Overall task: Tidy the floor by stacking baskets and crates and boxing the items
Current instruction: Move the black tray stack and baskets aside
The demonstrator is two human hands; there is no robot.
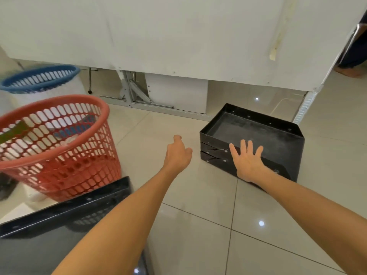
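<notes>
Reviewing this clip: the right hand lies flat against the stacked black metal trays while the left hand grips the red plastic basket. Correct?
Not quite. In the head view the left hand grips nothing; it hangs open over the floor, apart from the red plastic basket. The right hand does lie flat against the stacked black metal trays.

Bright, even indoor light, small white glare spots on the glossy tiled floor, soft shadows under the black tray stack, red basket and blue basket blurred at left, wide-angle bending near edges.
</notes>
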